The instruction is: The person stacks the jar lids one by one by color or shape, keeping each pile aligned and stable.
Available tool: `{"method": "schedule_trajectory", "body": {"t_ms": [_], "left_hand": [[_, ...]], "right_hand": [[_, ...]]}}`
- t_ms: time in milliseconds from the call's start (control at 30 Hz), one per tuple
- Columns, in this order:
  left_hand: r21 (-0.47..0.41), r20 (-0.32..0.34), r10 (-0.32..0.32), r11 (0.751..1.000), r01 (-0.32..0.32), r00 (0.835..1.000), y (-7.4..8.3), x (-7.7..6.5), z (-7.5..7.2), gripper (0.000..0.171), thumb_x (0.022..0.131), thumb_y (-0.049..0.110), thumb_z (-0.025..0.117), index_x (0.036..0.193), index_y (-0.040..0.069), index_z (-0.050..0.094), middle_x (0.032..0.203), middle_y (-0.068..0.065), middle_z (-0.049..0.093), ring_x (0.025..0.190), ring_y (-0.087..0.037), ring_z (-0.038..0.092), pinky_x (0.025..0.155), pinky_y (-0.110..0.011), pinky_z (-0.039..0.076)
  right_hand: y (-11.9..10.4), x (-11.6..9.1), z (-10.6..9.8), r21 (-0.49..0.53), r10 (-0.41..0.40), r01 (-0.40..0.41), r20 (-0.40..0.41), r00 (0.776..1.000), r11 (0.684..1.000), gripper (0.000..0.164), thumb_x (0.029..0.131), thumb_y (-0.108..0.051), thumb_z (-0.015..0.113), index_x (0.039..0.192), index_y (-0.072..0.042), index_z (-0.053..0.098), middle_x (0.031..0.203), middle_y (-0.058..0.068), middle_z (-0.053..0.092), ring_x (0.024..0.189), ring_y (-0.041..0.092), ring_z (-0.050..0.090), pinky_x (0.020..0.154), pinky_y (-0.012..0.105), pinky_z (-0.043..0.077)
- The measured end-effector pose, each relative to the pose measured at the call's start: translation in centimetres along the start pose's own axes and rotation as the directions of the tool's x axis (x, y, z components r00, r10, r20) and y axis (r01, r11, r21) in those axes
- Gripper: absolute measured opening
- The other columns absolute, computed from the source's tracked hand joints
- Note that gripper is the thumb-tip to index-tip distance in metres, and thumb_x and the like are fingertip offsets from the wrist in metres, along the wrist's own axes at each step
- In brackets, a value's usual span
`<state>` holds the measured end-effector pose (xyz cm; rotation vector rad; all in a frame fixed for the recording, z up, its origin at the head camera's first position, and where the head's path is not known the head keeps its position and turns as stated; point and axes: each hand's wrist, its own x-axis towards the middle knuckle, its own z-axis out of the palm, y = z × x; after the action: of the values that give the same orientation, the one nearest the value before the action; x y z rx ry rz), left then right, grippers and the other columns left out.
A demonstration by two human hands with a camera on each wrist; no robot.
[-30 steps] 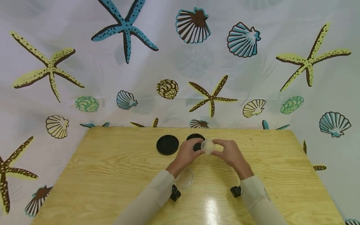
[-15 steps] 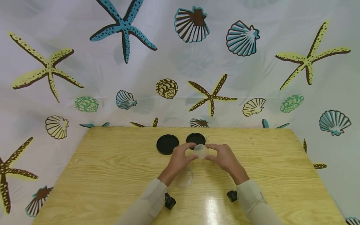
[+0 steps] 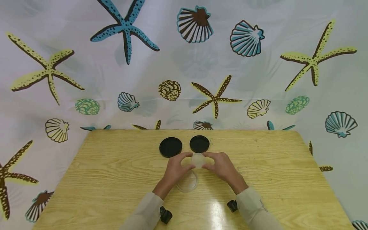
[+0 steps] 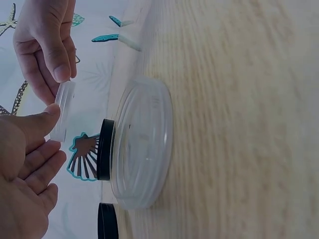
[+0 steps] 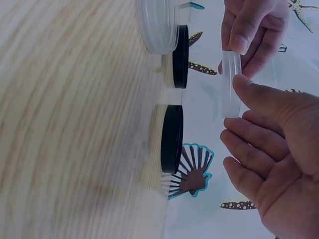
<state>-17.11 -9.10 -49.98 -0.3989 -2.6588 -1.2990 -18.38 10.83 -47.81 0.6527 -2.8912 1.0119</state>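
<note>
A larger black lid [image 3: 171, 147] lies on the wooden surface [image 3: 115, 169], at 10 o'clock from the small translucent disc [image 3: 198, 160]. The left hand [image 3: 174, 167], at 9 o'clock, pinches the disc's rim; a clear round dish [image 3: 187, 182] rests at 7. The disc is held above the surface. A smaller black lid [image 3: 199, 144] lies at 12; the right hand [image 3: 222, 166], at 3, pinches the opposite rim.
</note>
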Motion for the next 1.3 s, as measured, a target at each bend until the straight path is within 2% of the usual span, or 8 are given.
{"method": "schedule_trajectory", "body": {"t_ms": [133,367,567,667,833,1133,1300], "left_hand": [[0.016,-0.019,-0.001,1.000,0.002,1.000,-0.4,-0.8,-0.3,0.041,0.076,0.016,0.079,0.114,0.005,0.067,0.114,-0.010,0.069,0.109,-0.027,0.064,0.094,-0.043,0.051],[0.035,-0.030,-0.020,0.999,0.021,0.999,-0.9,-2.0,-0.9,0.039,0.075,0.016,0.080,0.111,0.006,0.068,0.110,-0.009,0.071,0.107,-0.025,0.065,0.092,-0.043,0.052],[0.046,-0.001,-0.033,0.998,0.033,0.999,-1.3,-2.8,-1.6,0.039,0.076,0.017,0.079,0.112,0.007,0.068,0.110,-0.007,0.070,0.108,-0.024,0.064,0.093,-0.043,0.051],[0.039,0.022,-0.066,0.997,0.066,0.998,-1.3,-3.3,-1.9,0.038,0.077,0.016,0.078,0.112,0.006,0.068,0.111,-0.008,0.070,0.109,-0.025,0.064,0.094,-0.045,0.050],[0.078,0.046,-0.093,0.993,0.089,0.995,-1.4,-3.8,-2.1,0.039,0.076,0.017,0.079,0.112,0.007,0.068,0.112,-0.008,0.070,0.108,-0.025,0.064,0.093,-0.045,0.051],[0.157,0.056,-0.069,0.986,0.060,0.996,-1.6,-4.5,-2.5,0.038,0.074,0.017,0.080,0.109,0.008,0.069,0.109,-0.006,0.071,0.106,-0.023,0.066,0.091,-0.042,0.053],[0.182,0.060,-0.044,0.983,0.032,0.997,-2.0,-4.9,-2.5,0.037,0.073,0.018,0.081,0.107,0.008,0.069,0.107,-0.005,0.072,0.105,-0.022,0.066,0.091,-0.040,0.053]], "right_hand": [[-0.6,0.0,0.3,0.009,-0.006,0.006,0.025,1.000,1.000,0.044,0.079,-0.022,0.077,0.119,-0.010,0.067,0.113,0.008,0.070,0.103,0.026,0.067,0.085,0.041,0.055],[-1.1,-0.1,1.0,-0.003,-0.075,0.075,0.046,0.996,0.997,0.043,0.078,-0.022,0.077,0.117,-0.006,0.068,0.110,0.010,0.071,0.098,0.028,0.068,0.083,0.042,0.055],[-1.6,-0.3,1.8,0.001,-0.089,0.089,0.069,0.994,0.996,0.042,0.079,-0.023,0.077,0.116,-0.005,0.068,0.111,0.010,0.071,0.101,0.028,0.067,0.086,0.042,0.055],[-1.8,-0.5,2.2,0.015,-0.081,0.080,0.090,0.993,0.997,0.042,0.080,-0.023,0.076,0.116,-0.005,0.068,0.113,0.011,0.070,0.103,0.029,0.067,0.087,0.042,0.054],[-2.2,-0.8,2.6,0.013,-0.062,0.061,0.122,0.991,0.998,0.042,0.081,-0.024,0.076,0.118,-0.006,0.067,0.113,0.010,0.070,0.103,0.029,0.066,0.086,0.043,0.054],[-2.4,-1.1,3.5,-0.066,-0.075,0.084,0.135,0.988,0.994,0.042,0.079,-0.027,0.077,0.116,-0.009,0.068,0.104,0.008,0.072,0.087,0.021,0.068,0.078,0.037,0.055],[-2.4,-1.2,4.1,-0.089,-0.092,0.105,0.143,0.985,0.990,0.043,0.079,-0.029,0.077,0.116,-0.010,0.069,0.107,0.006,0.072,0.089,0.019,0.068,0.078,0.034,0.055]]}}
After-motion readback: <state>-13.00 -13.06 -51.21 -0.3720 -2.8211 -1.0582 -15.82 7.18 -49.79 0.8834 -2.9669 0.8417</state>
